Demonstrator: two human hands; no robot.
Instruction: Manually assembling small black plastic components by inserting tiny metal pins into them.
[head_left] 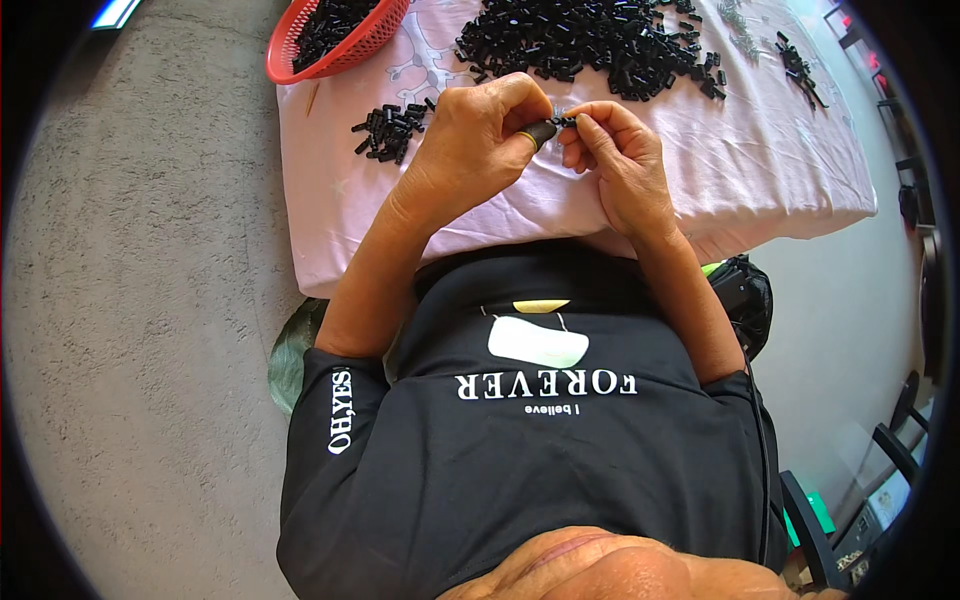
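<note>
My left hand [475,135] and my right hand [632,170] meet above the near part of the table, fingertips almost touching. Between them is a small black plastic piece [566,121], pinched from both sides; its exact kind is too small to make out. A black finger cover [541,132] with a yellow edge sits on a digit of my left hand. Just left of that hand lies a small heap of short black pieces [388,133]. Beyond both hands spreads a much larger pile of similar black pieces [590,45].
A pink patterned cloth [345,215] covers the table. At its far left corner stands a red perforated basket [275,55] holding more black pieces. A thin brown stick [312,98] lies near it. Some black pieces joined in a clump [797,70] rest at the far right.
</note>
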